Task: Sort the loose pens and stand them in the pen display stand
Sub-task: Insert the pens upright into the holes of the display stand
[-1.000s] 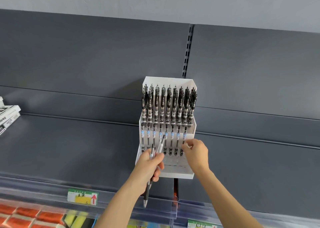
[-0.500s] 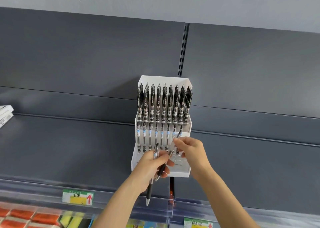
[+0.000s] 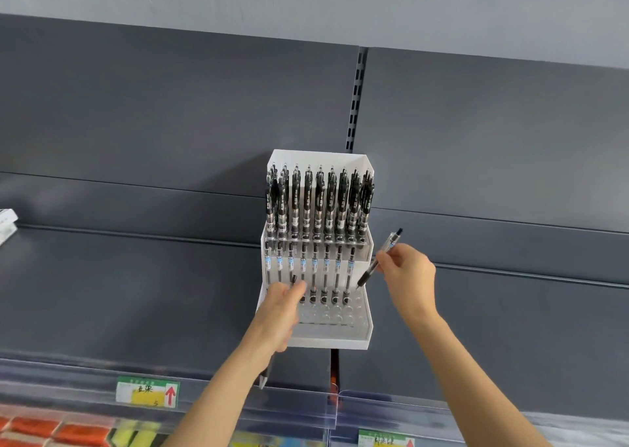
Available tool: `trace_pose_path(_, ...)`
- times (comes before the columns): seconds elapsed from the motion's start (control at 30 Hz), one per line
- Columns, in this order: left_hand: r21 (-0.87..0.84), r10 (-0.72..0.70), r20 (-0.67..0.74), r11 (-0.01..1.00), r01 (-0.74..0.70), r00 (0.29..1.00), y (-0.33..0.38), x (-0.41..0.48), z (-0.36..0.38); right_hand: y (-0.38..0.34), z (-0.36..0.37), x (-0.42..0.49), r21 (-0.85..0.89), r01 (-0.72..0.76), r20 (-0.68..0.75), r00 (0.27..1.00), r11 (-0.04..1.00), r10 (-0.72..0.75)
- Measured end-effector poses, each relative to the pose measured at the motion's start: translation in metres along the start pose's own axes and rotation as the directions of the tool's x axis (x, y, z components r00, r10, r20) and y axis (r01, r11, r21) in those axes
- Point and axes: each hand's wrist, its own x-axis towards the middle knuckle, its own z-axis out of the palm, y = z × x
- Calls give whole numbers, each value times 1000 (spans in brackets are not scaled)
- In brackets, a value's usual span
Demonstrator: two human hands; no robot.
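Mostly hidden pen (image 3: pixel 265 376), left hand (image 3: pixel 279 314) gripping

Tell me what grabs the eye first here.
A white pen display stand sits centre frame, its upper rows packed with black pens. Right of it, the right hand pinches a loose pen, tilted, tip toward the stand. The left hand grips a second pen at the stand's front left.

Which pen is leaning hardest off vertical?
The clear-barrelled, black-gripped pen pinched in the right hand, just right of the white plastic display stand; the racked ones stand upright.
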Motion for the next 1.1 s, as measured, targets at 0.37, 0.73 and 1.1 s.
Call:
trace_pose_path(0.37,-113,130,-34,985,-133,991,-11,-3,-10,25,41,-1,-367,-13,202,975,930,94)
trace_pose_path(0.73,-230,144,-68,961,-156,987,-12,-11,-24,27,35,-19,-192,-72,47,995,979,82)
trace_pose_path(1.1,-205,160,-118,962,-182,980,-18,-5,-34,-46,84,-46,63,127,523,840,990,-141)
